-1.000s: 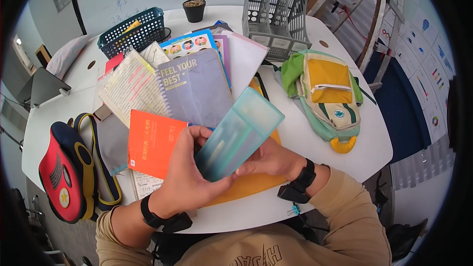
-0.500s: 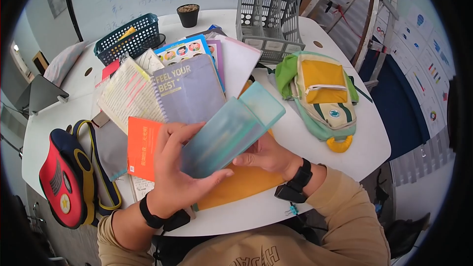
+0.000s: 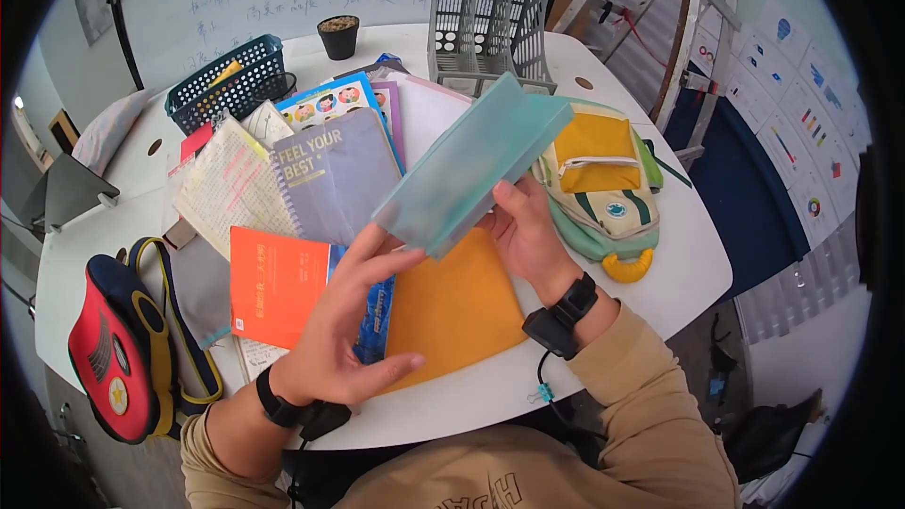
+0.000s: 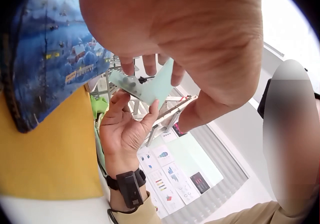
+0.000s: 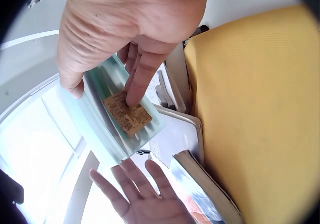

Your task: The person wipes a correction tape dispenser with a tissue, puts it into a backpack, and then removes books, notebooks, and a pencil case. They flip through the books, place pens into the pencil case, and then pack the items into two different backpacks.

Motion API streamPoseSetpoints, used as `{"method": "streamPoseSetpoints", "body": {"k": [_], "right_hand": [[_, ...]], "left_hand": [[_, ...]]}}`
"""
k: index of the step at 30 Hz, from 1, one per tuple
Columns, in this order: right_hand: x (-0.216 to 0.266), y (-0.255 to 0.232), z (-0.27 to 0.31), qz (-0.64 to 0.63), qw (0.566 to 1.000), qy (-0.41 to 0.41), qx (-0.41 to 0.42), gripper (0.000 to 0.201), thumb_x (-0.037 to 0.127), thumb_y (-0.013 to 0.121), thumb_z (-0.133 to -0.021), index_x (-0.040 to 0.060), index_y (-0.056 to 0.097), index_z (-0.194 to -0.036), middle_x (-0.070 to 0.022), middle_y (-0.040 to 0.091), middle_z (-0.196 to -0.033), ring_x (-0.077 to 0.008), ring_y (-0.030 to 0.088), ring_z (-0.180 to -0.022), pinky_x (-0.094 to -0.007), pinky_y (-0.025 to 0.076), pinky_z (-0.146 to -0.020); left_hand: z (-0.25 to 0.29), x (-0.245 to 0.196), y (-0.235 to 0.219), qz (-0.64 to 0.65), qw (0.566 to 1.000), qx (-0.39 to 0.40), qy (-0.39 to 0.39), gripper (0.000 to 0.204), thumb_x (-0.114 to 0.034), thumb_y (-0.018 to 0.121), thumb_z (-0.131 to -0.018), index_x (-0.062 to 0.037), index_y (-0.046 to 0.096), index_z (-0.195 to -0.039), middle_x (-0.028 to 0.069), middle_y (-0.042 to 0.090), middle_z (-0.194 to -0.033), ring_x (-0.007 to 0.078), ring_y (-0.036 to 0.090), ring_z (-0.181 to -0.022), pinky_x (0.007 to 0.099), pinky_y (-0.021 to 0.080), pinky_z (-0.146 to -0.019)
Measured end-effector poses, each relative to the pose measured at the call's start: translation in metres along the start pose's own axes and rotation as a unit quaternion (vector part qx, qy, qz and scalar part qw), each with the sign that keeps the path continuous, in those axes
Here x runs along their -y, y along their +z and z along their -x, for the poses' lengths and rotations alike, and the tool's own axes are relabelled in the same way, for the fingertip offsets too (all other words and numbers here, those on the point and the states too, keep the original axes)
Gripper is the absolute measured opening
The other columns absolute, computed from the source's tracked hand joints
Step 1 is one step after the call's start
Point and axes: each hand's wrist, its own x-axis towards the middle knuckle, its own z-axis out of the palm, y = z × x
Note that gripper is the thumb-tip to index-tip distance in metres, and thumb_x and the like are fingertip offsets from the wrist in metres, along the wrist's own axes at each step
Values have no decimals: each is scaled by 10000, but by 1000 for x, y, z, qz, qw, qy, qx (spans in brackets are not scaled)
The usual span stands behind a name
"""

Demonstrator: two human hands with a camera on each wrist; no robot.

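Observation:
A translucent teal plastic pencil case is held up at a slant above the table in the head view. My right hand grips its right side, thumb on the near face and fingers underneath. In the right wrist view those fingers lie against a brown printed label on the case's underside. My left hand is spread, thumb held away, with its fingertips right at the lower left end of the case. Below lie a yellow folder, an orange book and a blue picture-covered book.
A grey spiral notebook lies among papers and books. Behind stand a dark green basket, a potted plant and a grey file rack. A green and yellow backpack is at right, a red and navy bag at left.
The pencil case has risen and tilted, moving away from my body. My left hand has loosened from around its lower end, fingers straighter and thumb apart. My right hand keeps its grip.

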Motion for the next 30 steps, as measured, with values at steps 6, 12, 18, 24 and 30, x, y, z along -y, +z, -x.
{"method": "streamPoseSetpoints", "body": {"k": [6, 12, 18, 24, 30], "right_hand": [[8, -6, -11, 88, 984, -14, -156, 523, 442, 776, -1107, -11, 643, -1332, -87, 773, -1216, -181, 775, -1054, -369, 676, -859], [6, -22, -22, 141, 962, 69, -225, 534, 507, 839, -1067, 21, 706, -1243, -94, 776, -1201, -167, 772, -1010, -347, 639, -918], [1, -39, -28, 181, 959, 53, -211, 537, 495, 881, -1045, 22, 703, -1228, -73, 776, -1160, -137, 740, -1042, -312, 604, -923], [6, -26, -24, 143, 972, -14, -184, 612, 462, 861, -1083, -9, 612, -1385, -65, 770, -1242, -129, 717, -1075, -310, 583, -949], [10, -18, -21, 120, 983, -91, -105, 601, 364, 844, -1113, -20, 549, -1468, -84, 763, -1327, -158, 717, -1196, -343, 568, -1084]], "left_hand": [[-25, 12, 5, 208, 974, -31, -80, 1124, -89, 911, -915, -28, 276, -1841, 129, 251, -1918, 328, 320, -1741, 509, 342, -1355], [-33, 32, 7, 291, 942, -48, -158, 1057, 50, 823, -928, -17, 283, -1834, 110, 319, -1887, 299, 344, -1735, 448, 378, -1341], [-33, 29, 5, 292, 942, -55, -158, 1045, 101, 785, -907, -21, 308, -1828, 109, 314, -1892, 286, 361, -1726, 440, 387, -1342], [-30, 34, 5, 310, 939, -77, -124, 1036, 83, 802, -893, -16, 334, -1812, 122, 309, -1898, 293, 364, -1725, 442, 393, -1346], [-29, 25, 6, 309, 937, -122, -104, 1021, 42, 832, -895, 29, 341, -1790, 160, 350, -1870, 284, 419, -1692, 453, 361, -1390]]}}
